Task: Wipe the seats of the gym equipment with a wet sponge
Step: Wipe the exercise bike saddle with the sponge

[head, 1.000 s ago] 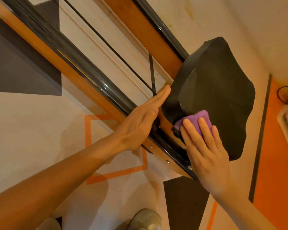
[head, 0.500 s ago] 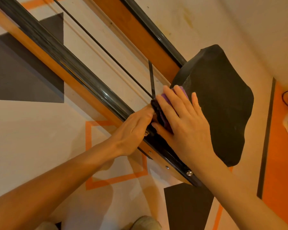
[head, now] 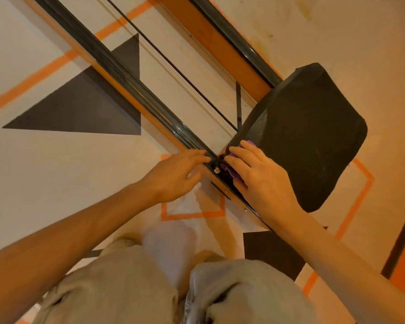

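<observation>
No readable text, label, brand, number or sign appears on anything in view.

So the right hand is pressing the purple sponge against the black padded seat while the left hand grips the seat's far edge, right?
Not quite. In the head view the left hand rests on the dark metal rail beside the seat, not on its far edge. The right hand does press the purple sponge against the black padded seat.
</observation>
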The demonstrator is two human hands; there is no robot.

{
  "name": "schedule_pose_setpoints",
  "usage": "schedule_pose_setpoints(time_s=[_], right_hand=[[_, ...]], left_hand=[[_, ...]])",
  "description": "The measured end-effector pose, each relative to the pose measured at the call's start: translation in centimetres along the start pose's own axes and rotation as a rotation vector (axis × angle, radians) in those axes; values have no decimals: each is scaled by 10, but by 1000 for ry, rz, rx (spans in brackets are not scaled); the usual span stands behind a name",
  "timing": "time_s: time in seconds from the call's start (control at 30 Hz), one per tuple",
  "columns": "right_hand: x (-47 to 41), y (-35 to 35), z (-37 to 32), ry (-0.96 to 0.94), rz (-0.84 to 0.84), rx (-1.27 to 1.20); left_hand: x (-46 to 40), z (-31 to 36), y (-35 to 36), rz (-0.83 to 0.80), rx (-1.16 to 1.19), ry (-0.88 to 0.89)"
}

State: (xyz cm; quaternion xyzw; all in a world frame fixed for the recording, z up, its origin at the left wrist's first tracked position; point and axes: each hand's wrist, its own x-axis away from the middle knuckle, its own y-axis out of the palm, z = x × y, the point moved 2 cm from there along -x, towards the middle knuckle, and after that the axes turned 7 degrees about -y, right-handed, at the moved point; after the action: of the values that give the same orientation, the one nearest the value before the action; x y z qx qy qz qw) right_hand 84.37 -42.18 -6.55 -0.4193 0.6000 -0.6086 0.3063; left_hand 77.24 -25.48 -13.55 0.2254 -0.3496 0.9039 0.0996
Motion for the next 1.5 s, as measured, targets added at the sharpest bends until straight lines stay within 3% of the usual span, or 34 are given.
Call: schedule_pose_setpoints(time_s=[0.1, 0.2, 0.4, 0.57, 0.77, 1.17, 1.5], right_hand=[[12, -33, -17, -25, -89, -84], [29, -76, -36, 33, -323, -169], [67, -193, -73, 152, -578, -160], [89, -302, -104, 247, -616, -226], [103, -384, -133, 191, -635, -228], [118, -410, -164, 14, -728, -128], [84, -416, -242, -267, -776, -19]], left_hand=[[46, 16, -27, -47, -48, -118], [96, 34, -58, -118, -133, -246], [222, 73, -145, -224, -218, -471], [328, 117, -226, -259, -205, -579], [409, 168, -279, -175, -115, -688], [535, 211, -211, 88, 286, -961], [630, 200, -163, 251, 567, -1132]])
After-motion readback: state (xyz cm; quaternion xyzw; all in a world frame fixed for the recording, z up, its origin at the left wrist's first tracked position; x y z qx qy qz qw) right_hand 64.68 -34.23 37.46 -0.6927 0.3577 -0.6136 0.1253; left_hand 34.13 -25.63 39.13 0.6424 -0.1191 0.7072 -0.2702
